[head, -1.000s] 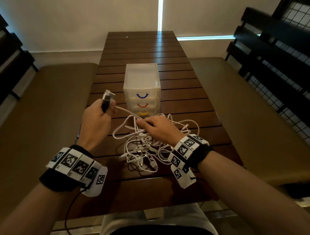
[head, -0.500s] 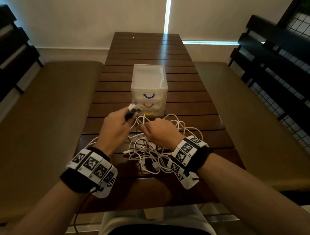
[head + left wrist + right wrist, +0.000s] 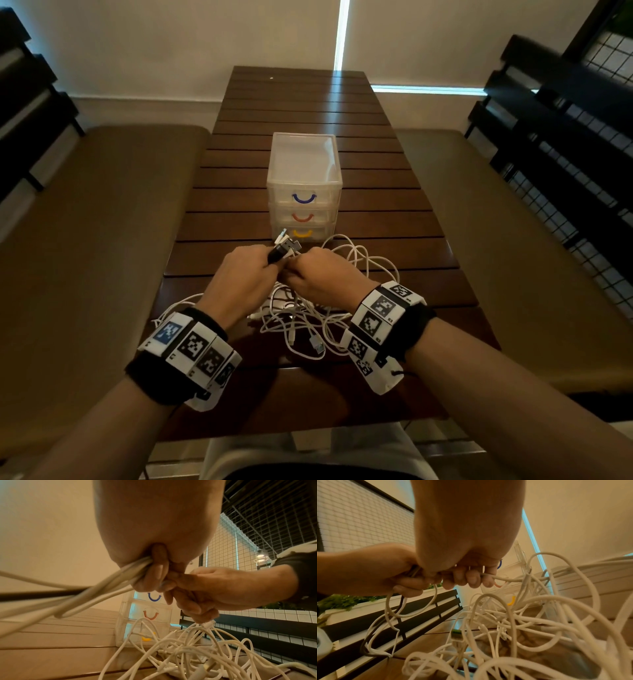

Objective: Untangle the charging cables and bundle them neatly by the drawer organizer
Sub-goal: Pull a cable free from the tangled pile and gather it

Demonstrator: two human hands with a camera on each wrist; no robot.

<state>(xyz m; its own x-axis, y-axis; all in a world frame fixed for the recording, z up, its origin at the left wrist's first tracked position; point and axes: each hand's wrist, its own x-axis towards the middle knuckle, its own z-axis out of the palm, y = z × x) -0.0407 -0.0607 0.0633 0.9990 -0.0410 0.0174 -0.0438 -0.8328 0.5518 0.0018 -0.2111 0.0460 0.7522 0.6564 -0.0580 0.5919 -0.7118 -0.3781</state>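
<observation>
A tangle of white charging cables (image 3: 308,318) lies on the wooden table (image 3: 394,219) just in front of the clear drawer organizer (image 3: 304,174), which has blue, red and yellow handles. My left hand (image 3: 246,277) grips a bunch of cables, one of them black, and their plug ends (image 3: 286,248) stick out above the fist. In the left wrist view the gripped strands (image 3: 109,580) trail out to the left. My right hand (image 3: 325,274) meets the left hand, fingers curled round a white cable (image 3: 503,579) that runs into the tangle (image 3: 513,622).
Brown padded benches (image 3: 102,219) run along both sides of the table. Dark slatted seat backs (image 3: 555,137) and a wire grid stand at the right. Behind the organizer the tabletop stretches to a pale wall (image 3: 171,41).
My left hand has carried its plug ends rightward and lower, from beside the organizer to touch the right hand. The right hand has stayed over the tangle.
</observation>
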